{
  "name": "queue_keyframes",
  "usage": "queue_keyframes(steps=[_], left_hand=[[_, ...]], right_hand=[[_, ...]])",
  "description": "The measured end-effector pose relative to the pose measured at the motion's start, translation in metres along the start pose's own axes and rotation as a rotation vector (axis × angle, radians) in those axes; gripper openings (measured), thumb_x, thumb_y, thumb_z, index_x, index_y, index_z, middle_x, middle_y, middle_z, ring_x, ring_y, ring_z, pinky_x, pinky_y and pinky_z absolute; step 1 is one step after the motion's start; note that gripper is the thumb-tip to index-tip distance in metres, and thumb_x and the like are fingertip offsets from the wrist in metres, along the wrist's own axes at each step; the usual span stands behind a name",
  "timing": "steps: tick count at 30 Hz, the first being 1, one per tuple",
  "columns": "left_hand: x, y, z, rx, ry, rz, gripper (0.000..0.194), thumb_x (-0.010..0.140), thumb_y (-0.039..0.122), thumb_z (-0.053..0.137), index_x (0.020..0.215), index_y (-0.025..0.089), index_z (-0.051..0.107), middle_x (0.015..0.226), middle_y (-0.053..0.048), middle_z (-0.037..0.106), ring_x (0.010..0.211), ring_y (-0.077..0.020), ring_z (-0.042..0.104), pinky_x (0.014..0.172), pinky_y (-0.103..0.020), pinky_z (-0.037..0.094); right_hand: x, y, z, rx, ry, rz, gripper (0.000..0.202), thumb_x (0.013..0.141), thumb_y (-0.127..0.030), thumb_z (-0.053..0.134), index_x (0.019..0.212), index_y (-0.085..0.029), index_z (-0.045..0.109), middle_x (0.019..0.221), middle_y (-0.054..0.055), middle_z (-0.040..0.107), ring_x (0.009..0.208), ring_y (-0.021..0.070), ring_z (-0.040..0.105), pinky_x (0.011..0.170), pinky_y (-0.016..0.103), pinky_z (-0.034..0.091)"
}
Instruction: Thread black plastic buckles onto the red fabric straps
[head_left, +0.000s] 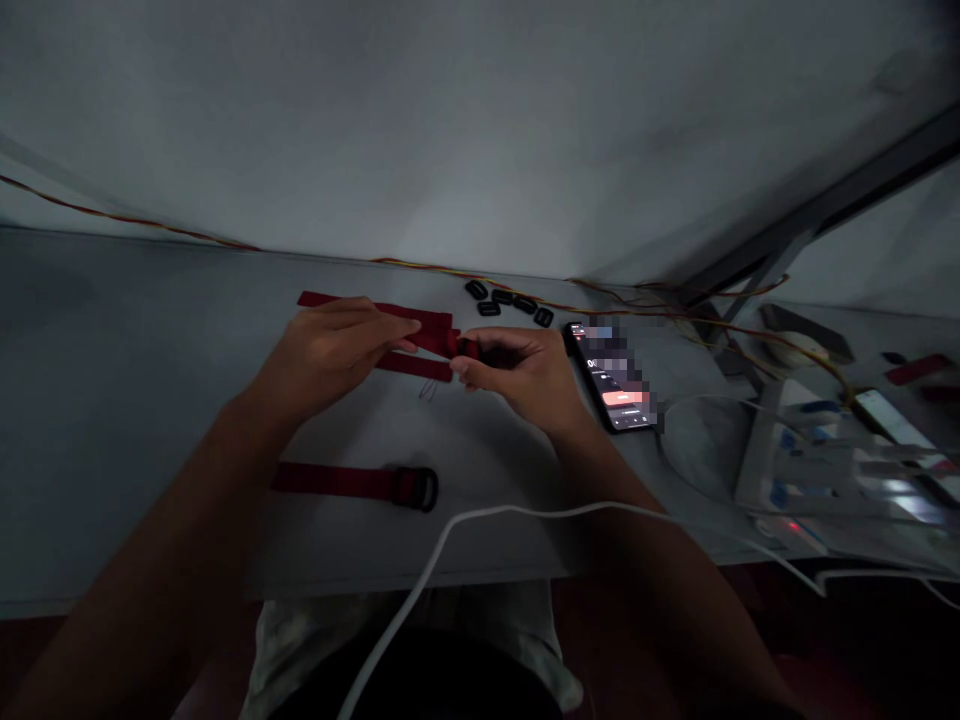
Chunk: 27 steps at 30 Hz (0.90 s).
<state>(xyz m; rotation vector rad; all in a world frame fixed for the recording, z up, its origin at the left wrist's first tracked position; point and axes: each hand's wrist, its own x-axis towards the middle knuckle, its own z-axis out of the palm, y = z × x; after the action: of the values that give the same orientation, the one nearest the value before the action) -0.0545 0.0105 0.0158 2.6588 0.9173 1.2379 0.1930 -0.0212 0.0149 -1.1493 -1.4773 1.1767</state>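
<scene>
Red straps (427,328) lie on the grey table under and between my hands. My left hand (337,345) rests on them from the left, its fingers stretched out over the fabric. At the right end of the straps my right hand (517,370) pinches a strap end, where a small dark piece shows between thumb and fingers. A loose thread (428,388) sticks out below the lower strap. Nearer the table's front edge lies another red strap (334,480) with a black buckle (425,489) at its right end.
Several black buckles (488,309) lie near the wall. To their right is a lit phone (615,385). A white cable (555,513) crosses in front of my right forearm. A power strip (795,470) with plugs and another phone (904,430) are at the far right. Twisted wires (427,267) run along the wall.
</scene>
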Motion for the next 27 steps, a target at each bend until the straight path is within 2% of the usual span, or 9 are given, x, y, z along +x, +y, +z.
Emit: queue_keyframes(steps=[5, 8, 10, 13, 17, 20, 24, 27], left_hand=[[-0.020, -0.005, -0.016, -0.043, -0.122, 0.021, 0.027, 0.102, 0.026, 0.063, 0.124, 0.035, 0.076, 0.103, 0.001, 0.083, 0.090, -0.0189, 0.078, 0.084, -0.034, 0.063], [-0.046, -0.004, -0.027, 0.019, -0.213, -0.005, 0.026, 0.100, 0.033, 0.068, 0.124, 0.034, 0.077, 0.118, -0.001, 0.081, 0.101, -0.0217, 0.077, 0.092, -0.039, 0.061], [-0.064, 0.004, -0.034, 0.087, -0.255, -0.052, 0.026, 0.099, 0.036, 0.070, 0.124, 0.034, 0.077, 0.122, -0.001, 0.080, 0.110, -0.0246, 0.076, 0.100, -0.044, 0.057], [-0.083, 0.030, -0.040, 0.132, -0.297, -0.131, 0.031, 0.099, 0.036, 0.069, 0.130, 0.034, 0.073, 0.130, -0.003, 0.077, 0.120, -0.0280, 0.072, 0.107, -0.050, 0.054], [-0.099, 0.076, -0.032, 0.112, -0.337, -0.211, 0.047, 0.101, 0.034, 0.067, 0.147, 0.029, 0.061, 0.143, -0.008, 0.069, 0.133, -0.0304, 0.065, 0.115, -0.054, 0.053], [-0.113, 0.095, -0.016, 0.157, -0.306, -0.208, 0.066, 0.102, 0.030, 0.065, 0.162, 0.024, 0.040, 0.157, -0.012, 0.057, 0.148, -0.0313, 0.054, 0.118, -0.052, 0.054], [-0.127, 0.093, -0.004, 0.173, -0.281, -0.204, 0.077, 0.103, 0.023, 0.062, 0.169, 0.024, 0.023, 0.160, -0.014, 0.053, 0.149, -0.0312, 0.051, 0.121, -0.055, 0.052], [-0.130, 0.084, -0.006, 0.124, -0.316, -0.230, 0.069, 0.105, 0.023, 0.057, 0.168, 0.028, 0.029, 0.160, -0.011, 0.053, 0.148, -0.0297, 0.052, 0.122, -0.055, 0.051]], right_hand=[[-0.001, 0.010, 0.007, -0.123, -0.077, -0.019, 0.035, 0.071, -0.045, 0.093, 0.095, -0.021, 0.083, 0.080, 0.002, 0.074, 0.070, 0.0170, 0.065, 0.064, 0.030, 0.050], [-0.005, 0.014, 0.020, -0.359, -0.224, -0.127, 0.036, 0.074, -0.047, 0.092, 0.100, -0.023, 0.083, 0.086, 0.003, 0.077, 0.074, 0.0187, 0.067, 0.072, 0.032, 0.051], [-0.008, 0.015, 0.028, -0.502, -0.328, -0.192, 0.036, 0.076, -0.048, 0.091, 0.101, -0.022, 0.083, 0.091, 0.005, 0.078, 0.081, 0.0212, 0.069, 0.079, 0.034, 0.051], [-0.012, 0.015, 0.034, -0.621, -0.439, -0.216, 0.036, 0.080, -0.050, 0.089, 0.100, -0.020, 0.082, 0.096, 0.009, 0.078, 0.093, 0.0254, 0.070, 0.086, 0.037, 0.051], [-0.012, 0.017, 0.036, -0.546, -0.542, -0.254, 0.023, 0.090, -0.040, 0.082, 0.104, -0.022, 0.083, 0.096, 0.007, 0.078, 0.090, 0.0217, 0.071, 0.088, 0.035, 0.052], [-0.012, 0.022, 0.038, -0.433, -0.539, -0.272, 0.018, 0.092, -0.033, 0.080, 0.108, -0.024, 0.084, 0.098, 0.006, 0.080, 0.092, 0.0207, 0.074, 0.091, 0.034, 0.054], [-0.012, 0.024, 0.038, -0.320, -0.581, -0.262, 0.021, 0.091, -0.036, 0.080, 0.109, -0.027, 0.084, 0.106, 0.006, 0.083, 0.099, 0.0222, 0.077, 0.094, 0.035, 0.056], [-0.010, 0.021, 0.030, -0.333, -0.550, -0.232, 0.017, 0.095, -0.032, 0.076, 0.108, -0.026, 0.085, 0.105, 0.005, 0.084, 0.095, 0.0208, 0.078, 0.089, 0.034, 0.056]])
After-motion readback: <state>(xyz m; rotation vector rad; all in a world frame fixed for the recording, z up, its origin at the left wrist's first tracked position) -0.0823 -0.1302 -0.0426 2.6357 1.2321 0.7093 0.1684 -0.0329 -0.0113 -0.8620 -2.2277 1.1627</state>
